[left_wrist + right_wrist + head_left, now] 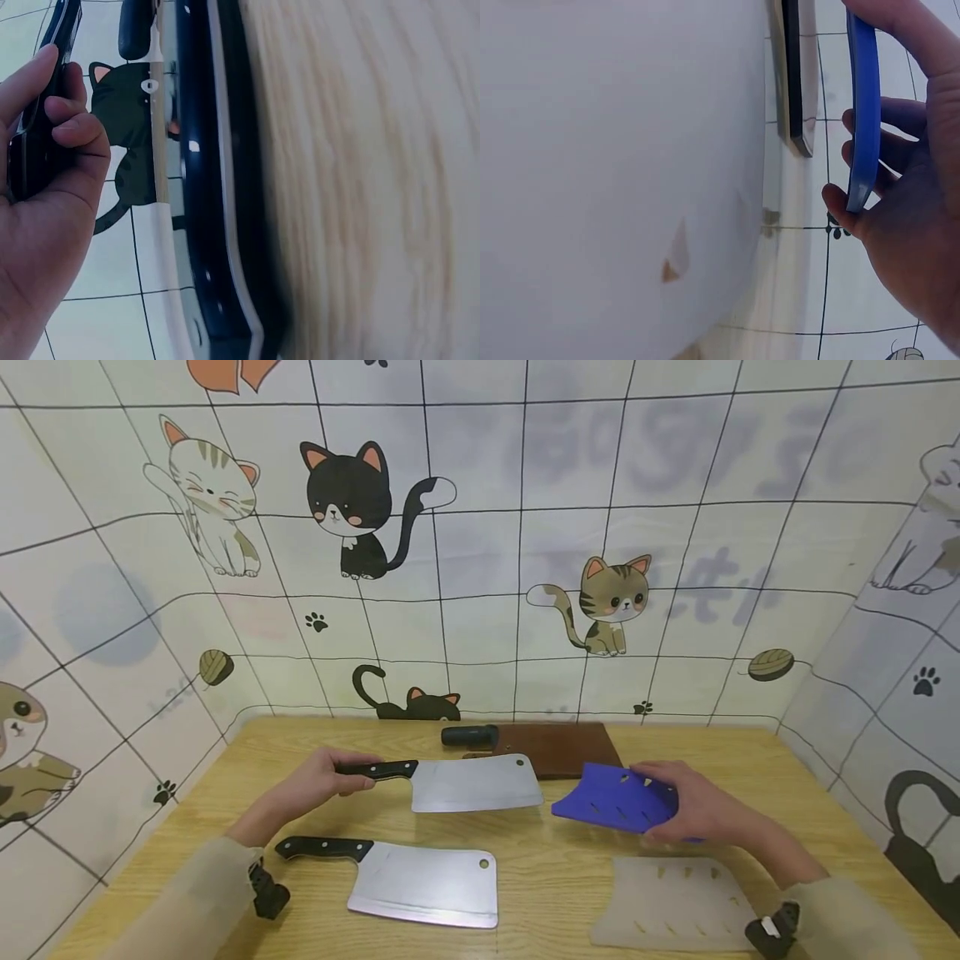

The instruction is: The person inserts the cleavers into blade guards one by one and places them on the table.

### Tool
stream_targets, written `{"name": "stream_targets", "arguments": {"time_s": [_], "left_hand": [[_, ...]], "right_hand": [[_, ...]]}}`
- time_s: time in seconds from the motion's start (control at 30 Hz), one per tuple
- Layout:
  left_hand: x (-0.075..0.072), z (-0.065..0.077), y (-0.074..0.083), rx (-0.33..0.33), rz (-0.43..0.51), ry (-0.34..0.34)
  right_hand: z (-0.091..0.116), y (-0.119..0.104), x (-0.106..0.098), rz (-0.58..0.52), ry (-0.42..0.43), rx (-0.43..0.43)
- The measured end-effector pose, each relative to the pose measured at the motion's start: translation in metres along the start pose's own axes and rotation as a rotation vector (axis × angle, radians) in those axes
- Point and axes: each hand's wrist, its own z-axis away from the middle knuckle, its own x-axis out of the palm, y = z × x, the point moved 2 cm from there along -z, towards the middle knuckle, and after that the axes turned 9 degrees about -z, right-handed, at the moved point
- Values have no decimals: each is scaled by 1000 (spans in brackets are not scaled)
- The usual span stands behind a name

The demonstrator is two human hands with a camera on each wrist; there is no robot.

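Between my hands, the raised cleaver extends from my left hand, fingers curled round its black handle; my right hand grips a blue slotted piece by one side. On the table lie another cleaver and a pale slotted piece.

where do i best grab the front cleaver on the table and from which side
Probably by its black handle, from the left, once the left hand is free: the handle points that way, the metal blade extends right, cutting edge on the near side.
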Motion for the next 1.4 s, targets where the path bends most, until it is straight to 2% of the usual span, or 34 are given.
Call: {"name": "stream_targets", "arguments": {"time_s": [0.3,0.63,0.93,1.27,1.4], "left_hand": [[1,-4,2,-41,23,28],[3,-6,7,-33,37,47],[5,-6,6,-19,50,55],[9,-3,4,-41,61,53],[9,-3,7,-37,115,36]], "right_hand": [[-4,-17,5,-27,-32,-13],[-8,-30,14,-55,-69,-60],[-8,-35,18,-85,-98,-47],[-8,-38,25,-77,-64,-30],[-8,-38,26,-81,-20,-6]]}}
